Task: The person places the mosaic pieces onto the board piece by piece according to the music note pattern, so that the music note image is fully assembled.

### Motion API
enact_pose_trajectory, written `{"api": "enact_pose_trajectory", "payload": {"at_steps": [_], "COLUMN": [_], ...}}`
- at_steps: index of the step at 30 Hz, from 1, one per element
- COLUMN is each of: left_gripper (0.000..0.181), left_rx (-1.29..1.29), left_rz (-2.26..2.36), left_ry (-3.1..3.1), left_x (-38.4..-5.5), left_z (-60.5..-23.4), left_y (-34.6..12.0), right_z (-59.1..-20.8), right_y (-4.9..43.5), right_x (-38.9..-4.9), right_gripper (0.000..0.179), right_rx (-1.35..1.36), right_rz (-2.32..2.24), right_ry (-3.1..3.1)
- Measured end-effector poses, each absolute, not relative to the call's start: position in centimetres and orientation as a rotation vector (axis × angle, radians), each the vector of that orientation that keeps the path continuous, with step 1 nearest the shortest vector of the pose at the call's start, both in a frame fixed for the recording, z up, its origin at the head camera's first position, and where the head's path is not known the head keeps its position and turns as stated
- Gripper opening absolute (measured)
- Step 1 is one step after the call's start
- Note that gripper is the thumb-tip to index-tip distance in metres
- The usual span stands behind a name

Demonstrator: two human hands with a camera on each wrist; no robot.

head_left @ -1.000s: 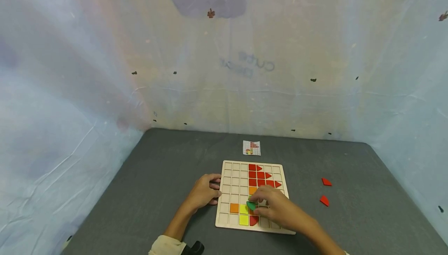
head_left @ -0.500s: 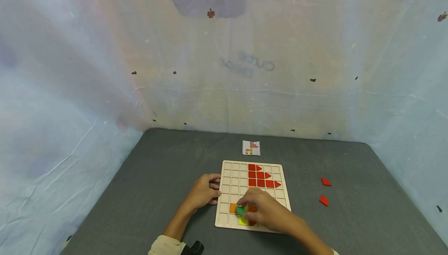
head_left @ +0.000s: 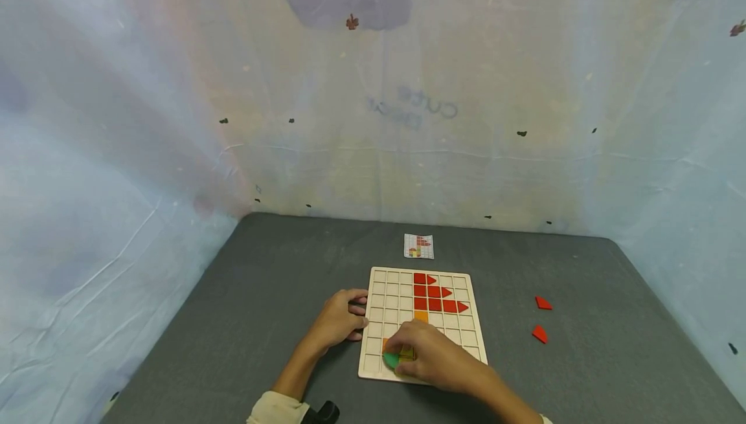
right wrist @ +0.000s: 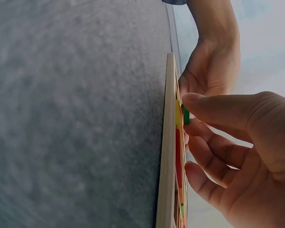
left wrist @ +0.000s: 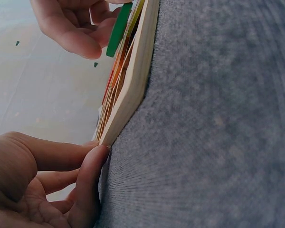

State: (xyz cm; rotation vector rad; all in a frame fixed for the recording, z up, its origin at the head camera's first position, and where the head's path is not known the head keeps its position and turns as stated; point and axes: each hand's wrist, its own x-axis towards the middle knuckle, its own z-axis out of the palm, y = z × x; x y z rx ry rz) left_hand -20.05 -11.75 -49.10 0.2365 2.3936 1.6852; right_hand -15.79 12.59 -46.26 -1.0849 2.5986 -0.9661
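Observation:
A light wooden grid board lies on the grey table, with red, orange and yellow flat pieces set in its cells. My right hand is over its lower part and pinches a green rounded piece between thumb and fingers. In the left wrist view the green piece stands tilted close to the board's surface; contact cannot be told. At the board's left edge my left hand pinches the rim between thumb and index finger. Red pieces form stepped rows in the upper part. My right hand hides several lower cells.
A small printed pattern card lies behind the board. To the right of it are two loose red pieces on the table. A pale curtain hangs around the table's far side and flanks.
My right hand has moved left and slightly toward me across the board, carrying the green piece to the lower left. An orange piece in the middle is uncovered again. My left hand stays put.

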Motion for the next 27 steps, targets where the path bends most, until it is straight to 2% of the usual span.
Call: {"api": "enact_pose_trajectory", "payload": {"at_steps": [27], "left_gripper": [0.061], "left_rx": [0.220], "left_rz": [1.675], "left_ry": [2.409], "left_x": [-20.0], "left_z": [-49.0], "left_y": [-11.7], "right_z": [-46.2], "right_y": [13.4], "right_x": [-15.9], "right_gripper": [0.026], "right_rx": [-1.004], "right_rz": [-1.042], "right_ry": [2.582]}}
